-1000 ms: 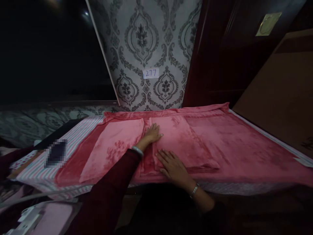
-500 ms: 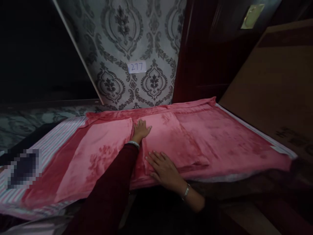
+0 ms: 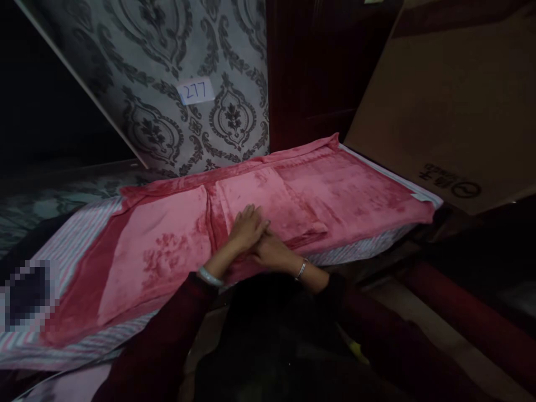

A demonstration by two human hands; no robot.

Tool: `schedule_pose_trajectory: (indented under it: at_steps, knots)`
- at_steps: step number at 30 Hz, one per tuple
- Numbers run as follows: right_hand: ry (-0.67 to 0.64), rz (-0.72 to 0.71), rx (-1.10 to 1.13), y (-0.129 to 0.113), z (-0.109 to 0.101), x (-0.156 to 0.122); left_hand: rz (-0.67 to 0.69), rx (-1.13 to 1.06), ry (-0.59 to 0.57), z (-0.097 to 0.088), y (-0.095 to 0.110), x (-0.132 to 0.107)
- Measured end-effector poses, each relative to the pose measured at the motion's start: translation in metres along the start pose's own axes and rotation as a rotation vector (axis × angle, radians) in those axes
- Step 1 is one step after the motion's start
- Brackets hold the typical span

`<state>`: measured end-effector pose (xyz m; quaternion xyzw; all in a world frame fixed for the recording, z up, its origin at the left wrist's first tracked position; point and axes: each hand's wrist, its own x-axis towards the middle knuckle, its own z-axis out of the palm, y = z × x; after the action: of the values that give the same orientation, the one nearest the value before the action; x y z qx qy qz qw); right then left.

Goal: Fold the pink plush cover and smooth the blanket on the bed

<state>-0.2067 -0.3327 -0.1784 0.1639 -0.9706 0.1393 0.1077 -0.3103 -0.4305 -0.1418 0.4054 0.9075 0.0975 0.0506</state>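
Note:
A pink plush blanket (image 3: 355, 190) with darker red patterning is spread across a surface covered by a striped cloth (image 3: 84, 229). Two paler folded sections lie on it: a left panel (image 3: 163, 240) and a right panel (image 3: 255, 192). My left hand (image 3: 247, 230) rests on the near edge of the right panel, fingers stretched forward. Beside it, my right hand (image 3: 276, 252) lies on the same near edge. The left hand overlaps the right one, so the right fingers are partly hidden. Both hands press on the fabric without grasping it.
Behind the blanket stand a patterned wall with a paper label (image 3: 195, 90) reading 277 and a dark red door (image 3: 310, 84). A large cardboard box (image 3: 452, 100) rises at the right. A dark screen-like panel (image 3: 54, 95) is at the left, above a blurred-out patch.
My left hand has slid toward me from the gap between the panels and now meets my right hand at the near edge. The view has tilted downward and to the right.

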Motion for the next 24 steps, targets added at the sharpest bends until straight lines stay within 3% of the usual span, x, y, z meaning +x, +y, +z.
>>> schedule_pose_trajectory:
  at_steps: [3,6,9,14,18,21,24]
  knots:
    - [0.008,0.132,-0.045,0.023,-0.024,-0.012,-0.011,0.021,-0.035,0.015,0.009,-0.023]
    - [0.027,0.335,-0.129,0.054,-0.037,-0.034,-0.028,0.104,-0.019,0.023,0.010,-0.032]
    - [0.028,0.480,-0.196,0.078,-0.025,-0.058,-0.055,0.153,0.002,0.027,0.011,-0.034]
    - [0.051,0.466,-0.195,0.095,0.000,-0.074,-0.060,0.136,0.005,0.028,0.013,-0.036]
    - [-0.027,0.402,-0.096,0.113,-0.025,-0.059,-0.062,0.132,0.008,0.030,0.011,-0.037]
    - [0.066,0.397,-0.080,0.130,-0.053,-0.027,-0.059,0.114,0.034,0.033,0.010,-0.036]
    - [0.128,0.449,-0.128,0.144,-0.060,0.013,-0.055,0.098,0.055,0.035,0.009,-0.037]
